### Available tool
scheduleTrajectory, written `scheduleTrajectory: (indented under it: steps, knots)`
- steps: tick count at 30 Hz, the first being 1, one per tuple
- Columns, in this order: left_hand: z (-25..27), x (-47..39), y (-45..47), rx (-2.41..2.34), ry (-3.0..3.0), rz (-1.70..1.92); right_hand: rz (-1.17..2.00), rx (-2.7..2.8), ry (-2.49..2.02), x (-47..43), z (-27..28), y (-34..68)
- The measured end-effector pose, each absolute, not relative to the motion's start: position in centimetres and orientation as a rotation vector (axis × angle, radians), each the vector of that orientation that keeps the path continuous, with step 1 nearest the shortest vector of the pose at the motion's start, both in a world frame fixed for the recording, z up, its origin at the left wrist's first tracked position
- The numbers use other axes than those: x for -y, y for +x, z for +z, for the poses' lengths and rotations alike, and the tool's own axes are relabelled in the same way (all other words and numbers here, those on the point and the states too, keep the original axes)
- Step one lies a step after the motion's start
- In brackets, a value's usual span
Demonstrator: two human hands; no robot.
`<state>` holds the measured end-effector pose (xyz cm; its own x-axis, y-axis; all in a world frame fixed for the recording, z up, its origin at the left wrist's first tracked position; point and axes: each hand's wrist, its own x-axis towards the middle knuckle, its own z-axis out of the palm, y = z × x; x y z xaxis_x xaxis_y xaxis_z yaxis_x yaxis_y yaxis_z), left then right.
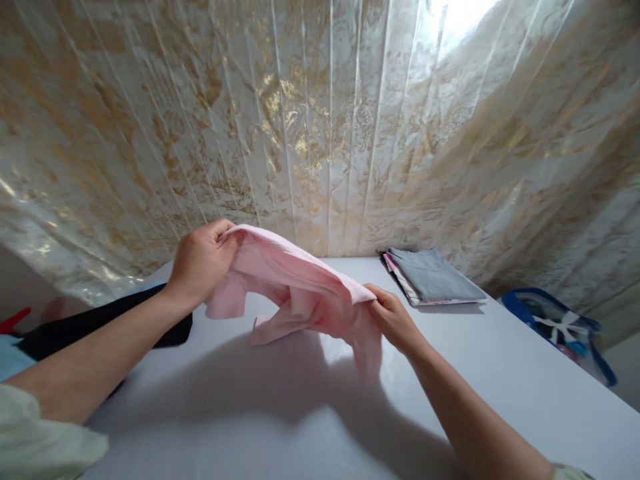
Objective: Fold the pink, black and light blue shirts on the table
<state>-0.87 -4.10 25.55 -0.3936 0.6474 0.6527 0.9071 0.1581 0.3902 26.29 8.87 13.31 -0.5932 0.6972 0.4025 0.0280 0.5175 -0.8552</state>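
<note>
A pink garment (pixel 310 287) hangs in loose folds between my two hands, above a white table (pixel 210 427). My left hand (pixel 203 260) is closed on its upper left end, with the fingertips partly behind the cloth. Its upper right corner is pinched by my right hand (pixel 393 317), held a little lower. The cloth's upper edge slopes down from left to right. Loose flaps dangle below, and a shadow falls on the tabletop under them. Which kind of garment it is, I cannot tell.
A folded stack with a grey garment (pixel 433 273) on top lies at the table's back right. Black cloth (pixel 170 327) lies at the left, beside light blue fabric (pixel 13 357). A blue-edged clear bag (pixel 560 330) sits beyond the right edge. A gold-patterned curtain (pixel 310 133) hangs behind.
</note>
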Motion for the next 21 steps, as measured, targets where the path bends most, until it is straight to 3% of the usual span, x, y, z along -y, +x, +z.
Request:
scheduleTrajectory:
  steps: [6, 12, 17, 21]
  knots:
    - [27.2, 7.7, -1.3, 1.992, -1.278, -1.073, 0.995, 1.824, -0.546, -7.1, 20.7, 29.7]
    - [32.4, 6.3, -2.3, 1.937, -1.213, -0.855, 0.539, 1.790, -0.531, -9.0, 28.4, 29.3]
    - [31.3, 2.3, -5.1, 2.201, -1.309, -0.439, 0.162, 2.086, -0.761, -16.3, 27.4, 25.4]
    - [26.2, -0.4, -5.4, 2.124, -1.389, -0.432, -0.046, 2.234, -1.158, -19.3, 22.7, 23.3]
